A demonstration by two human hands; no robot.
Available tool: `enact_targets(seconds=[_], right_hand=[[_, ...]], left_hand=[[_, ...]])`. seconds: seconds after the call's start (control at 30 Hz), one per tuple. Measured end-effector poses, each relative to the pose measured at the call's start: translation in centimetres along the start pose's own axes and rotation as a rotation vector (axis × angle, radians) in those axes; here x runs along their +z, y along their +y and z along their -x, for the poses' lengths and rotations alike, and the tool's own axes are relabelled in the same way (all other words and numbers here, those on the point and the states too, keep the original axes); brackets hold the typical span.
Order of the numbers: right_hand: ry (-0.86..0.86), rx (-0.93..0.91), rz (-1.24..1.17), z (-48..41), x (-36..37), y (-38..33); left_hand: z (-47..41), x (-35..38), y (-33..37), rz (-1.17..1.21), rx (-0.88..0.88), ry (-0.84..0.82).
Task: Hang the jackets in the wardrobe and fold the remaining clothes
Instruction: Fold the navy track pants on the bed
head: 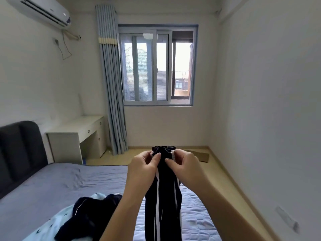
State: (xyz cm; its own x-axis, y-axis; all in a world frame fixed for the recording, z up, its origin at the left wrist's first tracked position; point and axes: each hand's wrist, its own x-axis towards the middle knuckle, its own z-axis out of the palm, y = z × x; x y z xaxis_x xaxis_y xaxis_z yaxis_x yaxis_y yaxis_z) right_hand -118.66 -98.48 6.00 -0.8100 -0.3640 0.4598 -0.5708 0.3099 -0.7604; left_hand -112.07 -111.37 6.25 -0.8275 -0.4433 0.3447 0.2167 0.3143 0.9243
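Fingers (157, 156) of left hand (141, 165) and right hand (185, 165) pinch the waistband of limp, lightweight navy white-striped fabric trousers (163, 211), probably a sound hold

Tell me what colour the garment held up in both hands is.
Very dark, navy or black, garment with white lengthwise stripes; head view.

Held trousers (163, 206) are hanging over the bed's (52, 185) near right part, blocking the way straight ahead. A clothes pile (86, 216) is taking up the near left edge. The bed's middle and far edge are lying bare, reachable. The headboard (19, 150) is closing off the left end. A floor strip (225, 180) is running free between the bed's right edge and the wall (269, 119).
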Motion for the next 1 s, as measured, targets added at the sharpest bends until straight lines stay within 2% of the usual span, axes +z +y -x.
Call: enact_targets(seconds=[0.17,0.3,0.37,0.43,0.5,0.57,0.67,0.73,0.87,0.93,1.0], right_hand=[[-0.189,-0.018,0.033,1.1,-0.3,0.6],[-0.19,-0.046,0.158,1.8,-1.0,1.3],[-0.188,-0.03,0.157,2.0,-1.4,1.7],[-0.193,0.02,0.105,2.2,-1.9,2.0],[-0.211,0.049,0.073,2.3,-2.7,2.2],[-0.229,0.046,0.069,2.3,-3.5,2.3],[-0.272,-0.009,0.082,2.3,-4.8,1.8],[-0.328,-0.035,0.006,2.2,-5.5,1.1],[-0.395,-0.063,-0.072,1.8,-6.8,0.1],[-0.38,-0.072,-0.085,1.5,-7.4,0.0],[-0.368,-0.083,-0.088,1.2,-8.2,-0.2]], left_hand=[[0.7,-1.2,0.2,-0.045,-0.059,-0.289],[1.3,-1.9,0.7,-0.084,-0.101,-0.582],[1.3,-2.0,0.6,-0.117,-0.096,-0.672],[0.8,-2.3,0.2,-0.221,0.017,-0.62],[-0.2,-3.0,-0.6,-0.396,0.267,-0.438],[-1.2,-3.9,-1.3,-0.518,0.432,-0.362],[-2.6,-5.0,-1.8,-0.627,0.538,-0.486],[-3.1,-5.2,-1.4,-0.684,0.665,-0.583],[-3.0,-5.1,0.9,-0.861,0.941,-0.613],[-2.3,-5.0,1.9,-0.917,0.999,-0.689],[-1.8,-5.0,2.6,-0.993,0.982,-0.773]])
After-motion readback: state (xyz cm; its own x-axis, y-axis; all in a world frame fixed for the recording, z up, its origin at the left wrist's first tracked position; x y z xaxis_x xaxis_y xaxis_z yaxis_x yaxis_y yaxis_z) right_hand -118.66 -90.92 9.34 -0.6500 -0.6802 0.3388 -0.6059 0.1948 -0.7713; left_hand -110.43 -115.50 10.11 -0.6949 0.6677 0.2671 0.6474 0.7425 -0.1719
